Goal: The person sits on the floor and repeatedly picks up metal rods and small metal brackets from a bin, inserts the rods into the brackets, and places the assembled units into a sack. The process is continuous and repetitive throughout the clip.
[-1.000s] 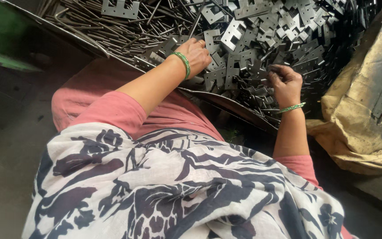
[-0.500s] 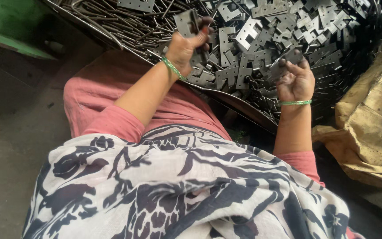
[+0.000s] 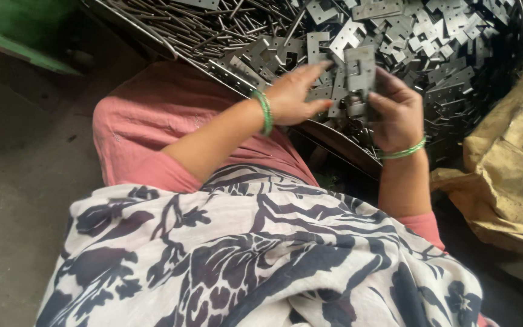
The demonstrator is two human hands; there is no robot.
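Two hands: right hand [image 3: 398, 115] clamped on one metal bracket [image 3: 359, 82], long axis upright; left hand [image 3: 295, 97] open, fingertips touching it; countless brackets [image 3: 443, 42] heaped behind

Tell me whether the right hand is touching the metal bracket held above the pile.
Touching. The head view shows the right hand with its fingers wrapped around the metal bracket, no gap between them.

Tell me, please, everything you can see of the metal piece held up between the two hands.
The metal piece is a flat, grey plate of stamped sheet steel by its look, roughly rectangular with notched edges, dull and a little shiny. It stands nearly upright above the pile of similar plates. The right hand grips its lower end, and the left hand reaches its fingers to its left edge. Its lower part is hidden.
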